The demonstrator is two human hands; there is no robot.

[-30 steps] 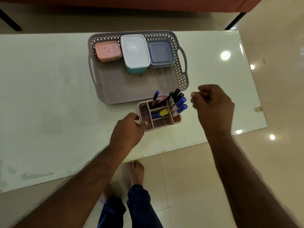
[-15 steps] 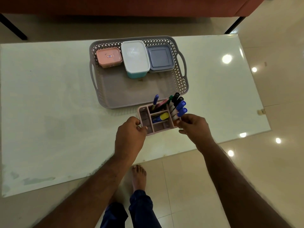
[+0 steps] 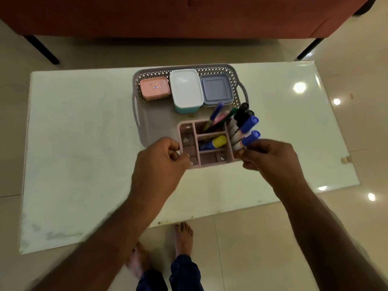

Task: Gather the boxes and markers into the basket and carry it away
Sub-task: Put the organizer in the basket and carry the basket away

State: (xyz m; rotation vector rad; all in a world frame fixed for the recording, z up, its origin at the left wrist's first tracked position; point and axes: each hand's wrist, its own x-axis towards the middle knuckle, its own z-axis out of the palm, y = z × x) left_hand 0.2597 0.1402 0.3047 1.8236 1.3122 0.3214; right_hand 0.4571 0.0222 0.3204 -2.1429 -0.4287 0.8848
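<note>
A grey perforated basket (image 3: 141,95) stands on the white table (image 3: 84,143). Along its far wall sit a pink box (image 3: 155,88), a white box with a teal base (image 3: 186,89) and a blue-grey box (image 3: 216,89). A pink divided organizer (image 3: 210,159) holding several markers (image 3: 245,127) is lifted over the basket's near edge. My left hand (image 3: 159,164) grips its left side. On the other side my right hand (image 3: 270,158) grips it by the blue-capped markers.
A red-brown sofa (image 3: 189,15) on black legs stands beyond the table. My bare feet (image 3: 183,238) are on the tiled floor at the table's near edge. The table surface left and right of the basket is bare.
My right hand came down and took hold of the organizer's right side. Both hands have lifted the organizer and moved it toward the basket. The view has pulled back.
</note>
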